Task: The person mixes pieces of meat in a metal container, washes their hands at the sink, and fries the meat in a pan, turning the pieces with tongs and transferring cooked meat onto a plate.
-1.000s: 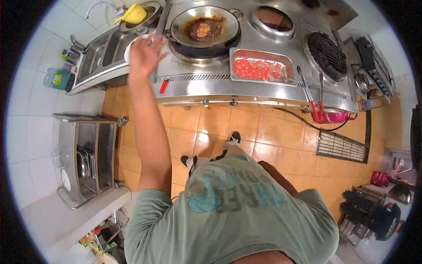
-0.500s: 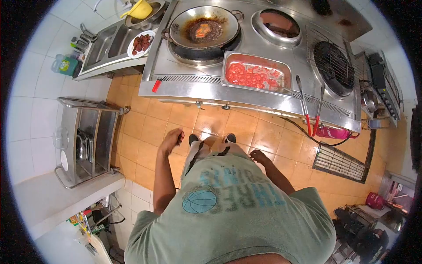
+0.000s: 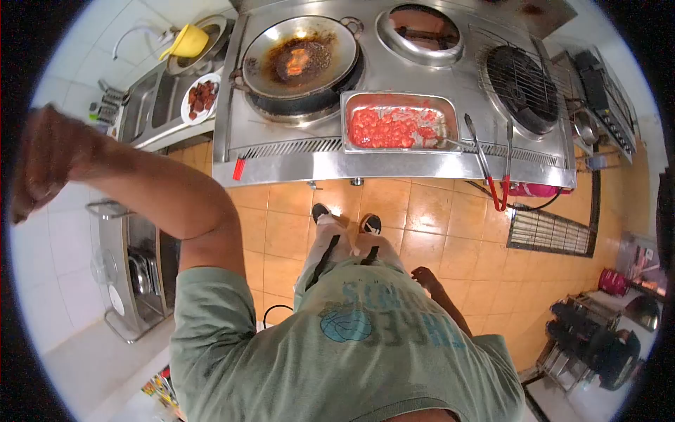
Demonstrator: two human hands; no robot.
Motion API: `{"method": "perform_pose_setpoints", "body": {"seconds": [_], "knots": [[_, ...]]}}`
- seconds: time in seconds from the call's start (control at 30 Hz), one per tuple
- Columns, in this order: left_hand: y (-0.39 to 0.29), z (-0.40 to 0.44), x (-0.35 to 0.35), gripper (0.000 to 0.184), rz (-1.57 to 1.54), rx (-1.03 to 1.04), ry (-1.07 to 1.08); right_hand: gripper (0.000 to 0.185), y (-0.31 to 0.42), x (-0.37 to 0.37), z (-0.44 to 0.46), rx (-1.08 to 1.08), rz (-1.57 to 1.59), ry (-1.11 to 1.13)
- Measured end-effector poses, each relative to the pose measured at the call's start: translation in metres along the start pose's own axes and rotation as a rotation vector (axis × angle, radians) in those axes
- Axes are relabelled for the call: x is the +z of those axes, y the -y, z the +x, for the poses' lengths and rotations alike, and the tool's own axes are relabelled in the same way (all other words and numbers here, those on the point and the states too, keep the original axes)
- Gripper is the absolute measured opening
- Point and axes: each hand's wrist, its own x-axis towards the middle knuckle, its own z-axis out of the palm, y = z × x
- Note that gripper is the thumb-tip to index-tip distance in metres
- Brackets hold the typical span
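My left hand [image 3: 49, 162] is raised at the far left edge, in front of the tiled wall; it is blurred, and I cannot make out its fingers. Low beside my right hip hangs my right hand [image 3: 425, 278], away from any object, its fingers partly curled and small in view. On the steel stove, a wok [image 3: 253, 60] holds dark oily residue and an orange piece. In front of it to the right lies a metal tray [image 3: 344, 123] of red meat pieces. A white plate [image 3: 186, 109] with browned pieces rests by the sink.
Red-handled tongs [image 3: 500, 193] lean over the stove's front edge. A grill rack [image 3: 524, 88] covers the right burner. A yellow scoop [image 3: 188, 42] sits in a bowl by the sink [image 3: 139, 116]. A steel trolley [image 3: 137, 232] stands left, and a floor grate [image 3: 552, 231] lies right.
My left hand has swung up from beside my legs to the far left. My right hand remains low. The view has shifted, with the stove now lower in the picture.
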Motion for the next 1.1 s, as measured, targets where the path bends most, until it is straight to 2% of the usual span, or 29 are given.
{"method": "perform_pose_setpoints", "body": {"seconds": [0.03,0.07,0.1,0.13,0.17,0.2,0.23,0.3,0.4,0.43,0.5,0.53,0.57,0.6,0.63,0.67,0.7,0.73,0.77,0.8,0.83,0.87,0.9,0.93,0.97,1.0,1.03,1.07,1.1], "knots": [[0.021,-0.005,-0.038,0.015,0.115,-0.001,-0.114,0.019,-0.012,0.007,-0.003,0.123,0.221,-0.004],[0.047,-0.012,-0.082,0.019,0.338,-0.032,-0.331,0.019,-0.027,0.014,-0.006,0.077,0.389,0.011],[0.073,-0.023,-0.126,0.022,0.65,-0.173,-0.626,0.019,-0.036,0.022,-0.007,0.022,0.55,0.027],[0.099,-0.041,-0.174,0.025,0.89,-0.414,-0.871,0.017,-0.037,0.038,-0.012,0.022,0.497,-0.095],[0.125,-0.07,-0.216,0.029,1.046,-0.711,-1.022,0.017,-0.036,0.051,-0.017,0.04,0.411,-0.106],[0.136,-0.076,-0.225,0.033,1.132,-0.853,-1.04,0.017,-0.031,0.056,-0.017,0.042,0.306,-0.127],[0.128,-0.083,-0.23,0.036,1.182,-0.834,-1.005,0.017,-0.024,0.059,-0.013,0.044,0.223,-0.15],[0.088,-0.058,-0.196,0.044,1.266,-0.683,-0.928,0.016,-0.018,0.07,-0.022,0.07,0.149,-0.162],[-0.001,-0.028,-0.108,0.055,1.245,-0.342,-0.816,0.016,0.012,0.067,-0.008,0.035,0.024,-0.182],[-0.026,-0.039,-0.081,0.058,1.107,-0.191,-0.739,0.016,0.022,0.065,0.001,0.008,-0.039,-0.191],[-0.061,-0.093,-0.032,0.051,0.49,0.126,-0.485,0.015,0.048,0.058,0.026,-0.076,-0.23,-0.226],[-0.072,-0.117,-0.01,0.04,0.373,0.167,-0.505,0.015,0.061,0.054,0.039,-0.105,-0.29,-0.233],[-0.079,-0.129,0.006,0.032,0.296,0.18,-0.438,0.015,0.074,0.049,0.051,-0.112,-0.293,-0.226],[-0.079,-0.132,0.022,0.027,0.279,0.185,-0.296,0.015,0.087,0.044,0.059,-0.074,-0.191,-0.194],[-0.078,-0.122,0.033,0.026,0.262,0.184,-0.117,0.016,0.099,0.036,0.058,0.057,0.149,-0.078],[-0.071,-0.103,0.041,0.029,0.242,0.172,0.094,0.017,0.107,0.035,0.061,-0.044,0.225,-0.071],[-0.062,-0.079,0.046,0.028,0.206,0.108,0.3,0.02,0.115,0.028,0.065,-0.21,0.04,-0.096],[-0.054,-0.055,0.052,0.026,0.177,0.035,0.501,0.022,0.125,0.022,0.08,-0.14,0.013,-0.143],[-0.035,-0.032,0.05,0.025,0.211,-0.033,0.576,0.024,0.136,0.017,0.094,-0.068,-0.012,-0.188],[-0.017,-0.029,0.027,0.025,0.243,-0.069,0.49,0.024,0.156,0.015,0.087,-0.132,0.089,-0.198],[-0.006,-0.047,-0.011,0.025,0.338,-0.059,0.232,0.024,0.173,0.014,0.075,-0.192,0.193,-0.205],[0.01,-0.063,-0.053,0.026,0.543,-0.093,-0.075,0.024,0.155,0.01,0.103,-0.223,0.055,-0.309],[0.038,-0.077,-0.1,0.027,0.871,-0.272,-0.43,0.023,0.157,0.004,0.095,-0.4,0.291,-0.237],[0.067,-0.092,-0.153,0.029,1.12,-0.53,-0.685,0.022,0.159,-0.005,0.076,-0.565,0.531,-0.162],[0.093,-0.121,-0.199,0.031,1.295,-0.816,-0.811,0.021,0.155,-0.011,0.059,-0.72,0.772,-0.082],[0.107,-0.151,-0.221,0.033,1.4,-0.981,-0.835,0.017,0.165,-0.03,0.034,-0.597,0.494,-0.502],[0.109,-0.165,-0.221,0.035,1.461,-0.995,-0.854,0.018,0.178,-0.049,0.008,-0.34,0.227,-0.856],[0.107,-0.171,-0.21,0.038,1.518,-0.947,-0.889,0.015,0.186,-0.069,-0.009,-0.532,0.126,-1.283],[0.105,-0.177,-0.201,0.04,1.579,-0.884,-0.931,0.017,0.207,-0.091,-0.047,-0.572,0.106,-1.423]]}}
